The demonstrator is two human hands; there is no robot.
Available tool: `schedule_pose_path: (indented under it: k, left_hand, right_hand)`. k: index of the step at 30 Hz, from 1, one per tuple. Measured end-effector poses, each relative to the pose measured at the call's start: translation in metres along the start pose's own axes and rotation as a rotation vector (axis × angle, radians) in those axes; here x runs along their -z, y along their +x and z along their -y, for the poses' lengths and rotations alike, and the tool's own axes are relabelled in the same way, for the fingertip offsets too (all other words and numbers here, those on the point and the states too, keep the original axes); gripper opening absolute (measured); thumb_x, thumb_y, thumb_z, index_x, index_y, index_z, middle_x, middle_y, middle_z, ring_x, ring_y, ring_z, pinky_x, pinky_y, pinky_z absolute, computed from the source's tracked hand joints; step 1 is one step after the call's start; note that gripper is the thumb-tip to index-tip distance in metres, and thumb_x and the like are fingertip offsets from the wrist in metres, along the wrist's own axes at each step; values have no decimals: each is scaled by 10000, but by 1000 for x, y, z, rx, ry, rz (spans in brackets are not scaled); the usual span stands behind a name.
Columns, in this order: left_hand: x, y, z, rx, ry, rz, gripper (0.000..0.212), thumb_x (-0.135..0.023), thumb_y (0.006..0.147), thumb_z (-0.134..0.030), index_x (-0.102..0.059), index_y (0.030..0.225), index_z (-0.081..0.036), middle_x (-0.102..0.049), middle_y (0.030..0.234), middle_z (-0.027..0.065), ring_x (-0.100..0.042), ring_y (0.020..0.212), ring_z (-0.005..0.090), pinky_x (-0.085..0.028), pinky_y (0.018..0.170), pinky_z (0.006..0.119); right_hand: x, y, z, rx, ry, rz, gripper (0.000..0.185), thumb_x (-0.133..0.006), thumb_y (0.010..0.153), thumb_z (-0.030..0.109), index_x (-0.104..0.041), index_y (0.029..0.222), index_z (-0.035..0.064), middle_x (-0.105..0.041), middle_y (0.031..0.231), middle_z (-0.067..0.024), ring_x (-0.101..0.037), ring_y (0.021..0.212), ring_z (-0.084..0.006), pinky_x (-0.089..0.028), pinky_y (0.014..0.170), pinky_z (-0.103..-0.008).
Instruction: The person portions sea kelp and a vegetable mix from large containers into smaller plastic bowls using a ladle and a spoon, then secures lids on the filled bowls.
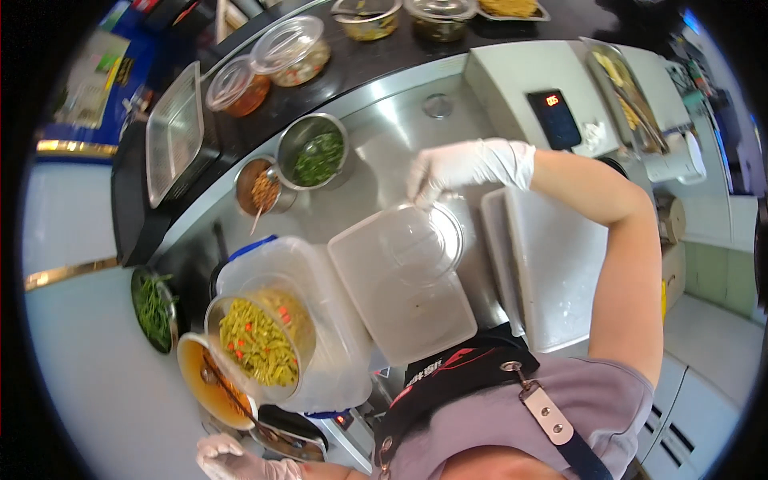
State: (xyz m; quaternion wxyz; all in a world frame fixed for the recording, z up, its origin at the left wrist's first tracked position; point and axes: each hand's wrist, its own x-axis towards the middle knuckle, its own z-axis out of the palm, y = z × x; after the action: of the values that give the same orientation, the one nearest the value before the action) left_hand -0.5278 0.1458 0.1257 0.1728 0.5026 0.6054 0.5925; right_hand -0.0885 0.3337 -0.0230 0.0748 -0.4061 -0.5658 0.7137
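My right hand (450, 171), in a white glove, has its fingers curled at the top edge of a rectangular translucent plastic lid (384, 300). A round clear lid (429, 246) overlaps it there; which of the two the fingers pinch is unclear. My left hand (234, 459), also gloved, is at the bottom left with its fingers partly bent, near a bowl of orange sauce (198, 360) with dark tongs or chopsticks (225, 387). Between the hands, a clear round container of green pickled vegetables with red pieces (258, 342) sits over a translucent plastic box (342, 354).
Steel bowls of chopped greens (318, 159) and brown nuts or beans (264, 189) stand on the steel counter (384, 144). A bowl of green stalks (155, 309) is at far left. Lidded tubs (291, 54) line the dark shelf. White rectangular lids or trays (558, 270) and a digital scale (555, 120) are at right.
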Motion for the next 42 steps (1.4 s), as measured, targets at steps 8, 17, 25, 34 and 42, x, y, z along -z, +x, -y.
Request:
schedule_pose_path:
  k: [8, 17, 25, 34, 42]
  left_hand:
    - [-59, -11, -21, -35, 84, -173, 217, -496, 833, -197, -519, 683, -43, -451, 633, 28, -433, 566, 143, -362, 538, 254]
    - [-39, -9, -12, 32, -74, 90, 285, -449, 975, -214, -477, 754, -37, -378, 714, 13, -357, 607, 80, -305, 597, 207]
    - [-80, 2, -37, -51, 177, -223, 228, -501, 818, -163, -499, 613, -64, -447, 608, 22, -423, 558, 141, -364, 541, 269]
    - [-57, 17, -24, -47, 328, -217, 231, -473, 859, -117, -517, 640, -56, -468, 629, 29, -410, 531, 131, -330, 461, 256]
    - [-27, -12, -21, 156, 219, -170, 275, -490, 910, -236, -509, 723, -35, -496, 641, 75, -445, 536, 161, -361, 488, 253]
  right_hand:
    - [78, -144, -5, 17, -209, -178, 156, -628, 802, 134, -687, 838, -6, -608, 649, -9, -489, 527, -57, -366, 468, -212]
    - [62, -181, -38, -233, -392, -296, 179, -720, 774, 127, -705, 901, 2, -690, 839, -81, -618, 717, -135, -491, 692, -283]
    - [152, -10, 19, 132, -580, -948, 278, -614, 858, 167, -630, 1093, 20, -643, 823, -63, -571, 705, -120, -500, 685, -286]
    - [206, 155, 38, 1, -466, -1458, 224, -626, 789, 236, -636, 987, 131, -662, 941, -154, -632, 921, -324, -502, 795, -411]
    - [175, 128, 11, 112, -670, -1523, 174, -637, 814, 253, -621, 882, 93, -657, 796, -156, -640, 811, -345, -497, 706, -439]
